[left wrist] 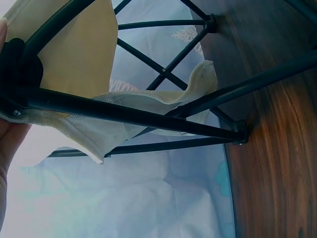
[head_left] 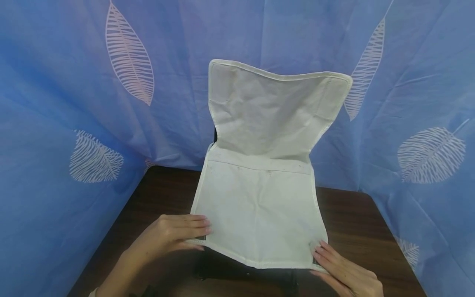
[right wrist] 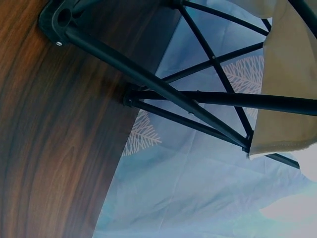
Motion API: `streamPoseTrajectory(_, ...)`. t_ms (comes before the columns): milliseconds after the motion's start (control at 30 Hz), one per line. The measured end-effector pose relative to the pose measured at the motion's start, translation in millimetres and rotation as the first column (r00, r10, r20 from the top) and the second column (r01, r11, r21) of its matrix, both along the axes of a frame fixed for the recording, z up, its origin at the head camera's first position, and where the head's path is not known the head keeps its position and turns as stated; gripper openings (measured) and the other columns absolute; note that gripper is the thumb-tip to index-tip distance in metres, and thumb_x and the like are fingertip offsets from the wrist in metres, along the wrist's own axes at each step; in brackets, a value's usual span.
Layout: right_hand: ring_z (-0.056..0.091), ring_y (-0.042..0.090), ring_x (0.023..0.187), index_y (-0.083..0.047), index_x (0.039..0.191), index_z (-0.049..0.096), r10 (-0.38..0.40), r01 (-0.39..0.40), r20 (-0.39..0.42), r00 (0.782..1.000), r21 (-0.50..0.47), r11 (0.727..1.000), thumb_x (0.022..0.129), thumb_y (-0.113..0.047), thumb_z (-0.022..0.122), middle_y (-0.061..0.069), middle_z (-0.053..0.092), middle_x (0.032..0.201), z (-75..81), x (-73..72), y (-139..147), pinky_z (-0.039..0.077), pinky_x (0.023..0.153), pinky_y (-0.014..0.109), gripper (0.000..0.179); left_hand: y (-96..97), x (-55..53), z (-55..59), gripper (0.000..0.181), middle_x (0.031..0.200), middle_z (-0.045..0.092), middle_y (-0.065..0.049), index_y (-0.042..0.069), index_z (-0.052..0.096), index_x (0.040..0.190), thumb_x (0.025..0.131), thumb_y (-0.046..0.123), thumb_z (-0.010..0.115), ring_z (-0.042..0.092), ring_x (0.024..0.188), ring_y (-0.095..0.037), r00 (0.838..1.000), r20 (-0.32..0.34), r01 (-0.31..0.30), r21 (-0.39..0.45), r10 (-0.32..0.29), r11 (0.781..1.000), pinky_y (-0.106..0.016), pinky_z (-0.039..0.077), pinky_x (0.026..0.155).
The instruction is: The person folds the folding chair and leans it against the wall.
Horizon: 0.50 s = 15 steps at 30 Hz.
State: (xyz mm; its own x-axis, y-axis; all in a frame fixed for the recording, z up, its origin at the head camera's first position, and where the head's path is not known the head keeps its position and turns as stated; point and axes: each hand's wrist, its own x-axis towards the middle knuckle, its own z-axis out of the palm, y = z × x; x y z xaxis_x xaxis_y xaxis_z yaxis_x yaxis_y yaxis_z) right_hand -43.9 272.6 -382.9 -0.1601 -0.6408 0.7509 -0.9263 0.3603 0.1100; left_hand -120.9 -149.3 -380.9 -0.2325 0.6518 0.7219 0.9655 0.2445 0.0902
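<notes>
White cloth (head_left: 256,206) spread over dark tube frame (left wrist: 129,116) on wooden table (head_left: 356,222); near corners pinched by left hand (head_left: 176,231) and right hand (head_left: 345,270).

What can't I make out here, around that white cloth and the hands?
Head view: most of the dark frame, hidden behind the white cloth.
Head view: part of the right hand, cut off by the bottom edge.
Head view: what the faint marks on the cloth are; too small.
Left wrist view: most of the left hand, cut off by the left edge.
</notes>
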Motion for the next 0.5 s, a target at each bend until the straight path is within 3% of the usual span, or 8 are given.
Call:
streamPoseTrajectory(133, 0.052, 0.019, 0.132, 0.007, 0.104, 0.072, -0.057, 0.068, 0.071, 0.996, -0.156, 0.986, 0.096, -0.021, 0.059, 0.018, 0.067, 0.122, 1.7, 5.8, -9, 0.038, 0.106, 0.014, 0.032, 0.7, -1.7, 2.1, 0.039, 0.107, 0.075, -0.001, 0.011, 0.073, 0.113, 0.079, 0.030, 0.078, 0.072, 0.099, -0.016, 1.000, 0.006, 0.003, -0.001, -0.003, 1.000, -0.021, 0.055, 0.088)
streamPoseTrajectory(233, 0.055, 0.016, 0.129, 0.009, 0.103, 0.072, -0.067, 0.079, 0.065, 0.996, -0.209, 0.975, 0.095, -0.022, 0.062, 0.016, 0.068, 0.120, 5.8, 5.3, -15, 0.040, 0.104, 0.013, 0.033, 1.6, -3.2, 3.6, 0.037, 0.107, 0.075, -0.001, 0.010, 0.074, 0.112, 0.081, 0.030, 0.076, 0.072, 0.099, -0.016, 1.000, 0.005, 0.007, 0.003, -0.007, 1.000, -0.021, 0.055, 0.088)
streamPoseTrajectory(400, 0.057, 0.013, 0.126, 0.009, 0.104, 0.072, -0.073, 0.081, 0.040, 0.996, -0.262, 0.962, 0.093, -0.022, 0.065, 0.013, 0.068, 0.120, 9.6, 2.2, -21, 0.041, 0.103, 0.012, 0.034, 3.7, -4.1, 5.5, 0.037, 0.107, 0.075, -0.002, 0.011, 0.074, 0.112, 0.080, 0.030, 0.077, 0.072, 0.099, -0.016, 1.000, 0.021, -0.001, 0.002, 0.001, 1.000, -0.021, 0.055, 0.088)
streamPoseTrajectory(500, 0.056, 0.014, 0.127, 0.009, 0.107, 0.071, -0.069, 0.071, 0.015, 0.997, -0.242, 0.968, 0.094, -0.022, 0.063, 0.014, 0.067, 0.122, 10.7, 0.2, -21, 0.040, 0.105, 0.013, 0.034, 4.9, -4.4, 6.5, 0.037, 0.107, 0.075, -0.001, 0.012, 0.074, 0.111, 0.079, 0.030, 0.078, 0.072, 0.099, -0.016, 1.000, 0.029, -0.010, 0.006, 0.010, 1.000, -0.021, 0.055, 0.088)
